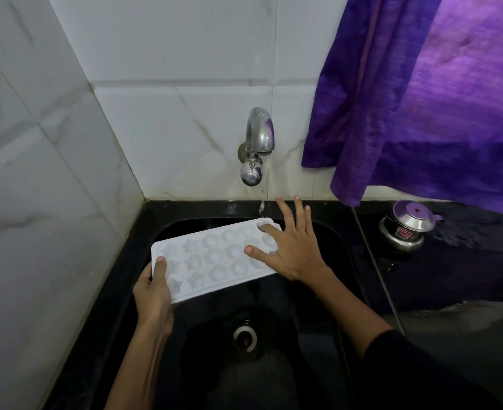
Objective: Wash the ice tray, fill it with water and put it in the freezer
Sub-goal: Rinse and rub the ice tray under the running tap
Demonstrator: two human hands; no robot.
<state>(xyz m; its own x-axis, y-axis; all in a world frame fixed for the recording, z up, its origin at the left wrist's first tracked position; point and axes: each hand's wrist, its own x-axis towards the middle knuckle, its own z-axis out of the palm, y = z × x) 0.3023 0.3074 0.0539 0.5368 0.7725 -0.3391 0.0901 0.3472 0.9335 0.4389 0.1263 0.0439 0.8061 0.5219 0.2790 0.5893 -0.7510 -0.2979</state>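
Head view: left hand (152,294) fingers grip the ice tray (214,255) corner; right hand (291,247) fingers lie spread on its far end.

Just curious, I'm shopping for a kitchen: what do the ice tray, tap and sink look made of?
Ice tray: probably plastic, matte white with moulded star-shaped cups. Tap: metal, shiny chrome-like, mirroring the purple cloth. Sink: glossy black, perhaps stone or composite; I cannot tell which.

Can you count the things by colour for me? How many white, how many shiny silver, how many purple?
White: 1, the ice tray
Shiny silver: 3, the tap, the small pot, the drain
Purple: 1, the cloth
Total: 5
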